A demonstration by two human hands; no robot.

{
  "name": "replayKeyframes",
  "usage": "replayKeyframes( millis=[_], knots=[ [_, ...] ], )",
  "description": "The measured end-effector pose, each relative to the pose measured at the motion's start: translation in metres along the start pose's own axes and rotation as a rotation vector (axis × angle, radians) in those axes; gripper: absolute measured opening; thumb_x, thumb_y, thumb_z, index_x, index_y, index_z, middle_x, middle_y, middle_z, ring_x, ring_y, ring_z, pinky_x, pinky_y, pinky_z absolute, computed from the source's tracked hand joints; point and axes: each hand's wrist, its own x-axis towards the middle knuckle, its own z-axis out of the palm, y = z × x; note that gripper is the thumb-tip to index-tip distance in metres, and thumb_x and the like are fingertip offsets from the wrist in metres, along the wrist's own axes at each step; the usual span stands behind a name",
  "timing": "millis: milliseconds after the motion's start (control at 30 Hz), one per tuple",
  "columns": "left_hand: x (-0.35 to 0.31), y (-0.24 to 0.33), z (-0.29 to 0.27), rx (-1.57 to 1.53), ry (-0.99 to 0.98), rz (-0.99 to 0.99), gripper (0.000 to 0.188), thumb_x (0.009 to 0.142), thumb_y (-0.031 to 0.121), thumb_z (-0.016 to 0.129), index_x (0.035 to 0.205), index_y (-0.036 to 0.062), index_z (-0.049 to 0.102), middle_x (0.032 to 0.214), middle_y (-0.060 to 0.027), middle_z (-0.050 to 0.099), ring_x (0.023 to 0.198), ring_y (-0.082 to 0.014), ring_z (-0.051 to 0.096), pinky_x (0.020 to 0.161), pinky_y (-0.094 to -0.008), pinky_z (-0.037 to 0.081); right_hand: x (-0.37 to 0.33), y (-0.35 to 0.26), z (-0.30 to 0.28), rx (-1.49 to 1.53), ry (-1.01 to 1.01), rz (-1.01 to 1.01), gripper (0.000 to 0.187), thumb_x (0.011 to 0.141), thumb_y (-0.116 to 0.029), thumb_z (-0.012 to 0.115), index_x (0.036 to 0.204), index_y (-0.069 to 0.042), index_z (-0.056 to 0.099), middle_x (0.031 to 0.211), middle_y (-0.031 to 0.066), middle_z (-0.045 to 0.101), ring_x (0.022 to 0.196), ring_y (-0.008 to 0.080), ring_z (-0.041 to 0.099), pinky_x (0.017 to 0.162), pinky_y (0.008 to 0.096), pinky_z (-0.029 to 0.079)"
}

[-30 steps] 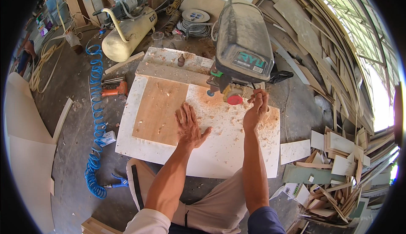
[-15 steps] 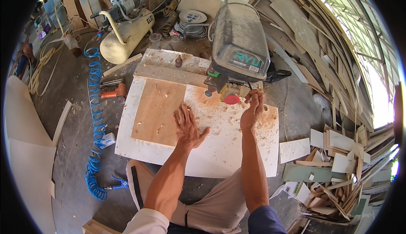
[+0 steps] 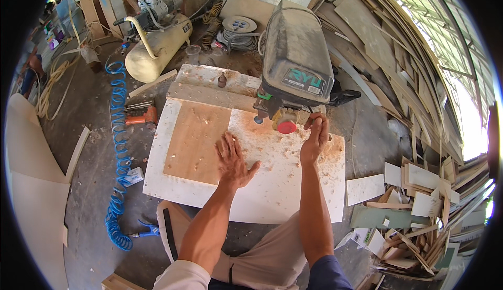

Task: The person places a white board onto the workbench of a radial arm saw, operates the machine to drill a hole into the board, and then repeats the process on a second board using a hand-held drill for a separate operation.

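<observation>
My left hand [image 3: 233,159] lies flat with fingers spread, across the edge between a brown wood panel [image 3: 196,143] and a white board surface [image 3: 277,195]. Ahead of me stands a bench drill press [image 3: 296,54] with a dusty dark cover and a red round switch [image 3: 286,127]. To the right of that switch, my right hand [image 3: 315,135] is closed around the press's feed lever, most of which the fingers hide. The drill's chuck [image 3: 259,118] hangs over the board, where wood shavings are scattered.
A dark drill bit or chuck piece [image 3: 222,79] stands on the far ledge. On the floor at left are a coiled blue air hose [image 3: 120,148], an orange power tool [image 3: 142,117] and a cream air compressor [image 3: 160,49]. Wood offcuts [image 3: 414,211] pile up at right.
The view has shifted slightly, so the bench and press sit a little lower. Both hands keep nearly the same places on the board and lever.
</observation>
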Motion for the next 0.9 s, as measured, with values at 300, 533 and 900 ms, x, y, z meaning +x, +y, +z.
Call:
replayKeyframes(
  millis=[300,533,900],
  knots=[
    [-0.001,-0.003,0.002,0.01,0.006,0.001,0.113,0.091,0.077,0.039,0.157,-0.0112,0.012,0.165,-0.0318,0.002,0.153,-0.0453,0.006,0.123,-0.06,0.006,0.107,-0.032,0.015,-0.224,0.01,-0.043,0.042,0.108,-0.038,0.053,0.103,0.001,0.066,0.078,0.0001,0.057,0.072,0.0099,0.046,0.067,0.0284,0.041],
    [0.0,-0.002,0.006,-0.006,0.038,0.019,0.112,0.092,0.076,0.04,0.156,-0.0119,0.013,0.164,-0.0327,0.004,0.153,-0.0461,0.007,0.123,-0.0604,0.006,0.155,-0.021,0.019,-0.233,-0.001,0.159,0.043,0.105,-0.038,0.056,0.09,0.0,0.066,0.073,-0.0009,0.053,0.069,0.0091,0.042,0.064,0.0283,0.039],
    [0.0,-0.002,0.004,0.015,0.018,0.011,0.112,0.092,0.076,0.039,0.156,-0.0123,0.013,0.165,-0.032,0.003,0.153,-0.0449,0.007,0.123,-0.0599,0.007,0.015,-0.017,-0.015,-0.369,-0.068,0.154,0.033,0.105,-0.024,0.055,0.121,0.002,0.069,0.077,0.0015,0.065,0.065,0.0063,0.051,0.06,0.0262,0.043]
  ],
)
